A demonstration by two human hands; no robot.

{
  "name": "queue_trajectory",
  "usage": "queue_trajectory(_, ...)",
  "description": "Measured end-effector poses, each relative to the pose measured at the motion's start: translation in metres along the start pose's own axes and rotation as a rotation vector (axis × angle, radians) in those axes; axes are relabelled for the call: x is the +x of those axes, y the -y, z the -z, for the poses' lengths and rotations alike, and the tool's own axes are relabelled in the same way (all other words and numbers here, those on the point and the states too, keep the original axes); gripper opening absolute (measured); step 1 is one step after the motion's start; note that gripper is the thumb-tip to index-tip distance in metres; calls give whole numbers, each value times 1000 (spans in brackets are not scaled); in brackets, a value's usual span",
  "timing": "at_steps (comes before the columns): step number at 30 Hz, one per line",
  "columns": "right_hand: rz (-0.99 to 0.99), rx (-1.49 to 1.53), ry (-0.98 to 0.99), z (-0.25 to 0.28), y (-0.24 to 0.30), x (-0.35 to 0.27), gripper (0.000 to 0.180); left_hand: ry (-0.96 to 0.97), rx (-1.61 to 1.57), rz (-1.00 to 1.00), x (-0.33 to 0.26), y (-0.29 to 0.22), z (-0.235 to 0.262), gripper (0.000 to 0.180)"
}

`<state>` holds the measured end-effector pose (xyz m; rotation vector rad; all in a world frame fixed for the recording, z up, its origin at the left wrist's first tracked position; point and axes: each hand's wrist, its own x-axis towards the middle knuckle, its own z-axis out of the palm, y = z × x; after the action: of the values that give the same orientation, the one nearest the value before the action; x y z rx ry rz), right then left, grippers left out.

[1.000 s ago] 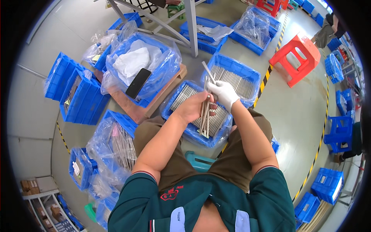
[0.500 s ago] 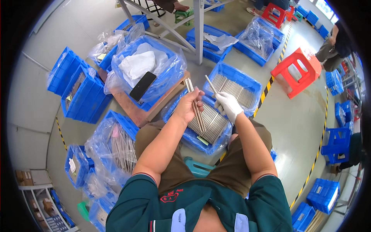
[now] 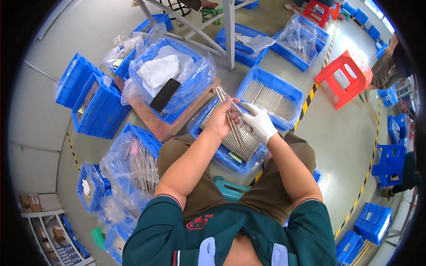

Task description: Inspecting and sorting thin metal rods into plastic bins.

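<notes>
At centre, the gloved right hand (image 3: 259, 124), hold unclear, has moved beside the left hand (image 3: 220, 119), closed round metal rods (image 3: 236, 132), apparently adding another.

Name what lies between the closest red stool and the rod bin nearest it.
In the head view, yellow-black striped tape runs between the red stool and the rod bin.

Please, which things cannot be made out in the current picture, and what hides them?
Head view: how many metal rods the bare left hand holds; the hand and overlap hide some.
Head view: whether the gloved right hand grips a rod; the glove hides any contact.
Head view: whatever lies under the white sheet; sheet and black phone cover it.
Head view: the head of the co-worker at upper right; the dark rim cuts it off.
</notes>
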<state>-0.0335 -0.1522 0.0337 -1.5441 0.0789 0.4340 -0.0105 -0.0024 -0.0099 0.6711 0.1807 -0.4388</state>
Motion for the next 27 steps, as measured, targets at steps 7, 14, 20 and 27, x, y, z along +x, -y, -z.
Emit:
queue_trajectory(7,-62,89,-41,1,2,9,43,11,129,61,3,15,-1,31)
queue_trajectory(14,-224,125,162,7,-2,3,31,-134,109,13,10,5,10,30)
queue_trajectory(20,-159,266,75,-1,-11,-5,28,-90,88,44,4,6,7,35)
queue_trajectory(27,-69,376,84,0,-4,-3,27,114,109,29,-8,11,-11,23)
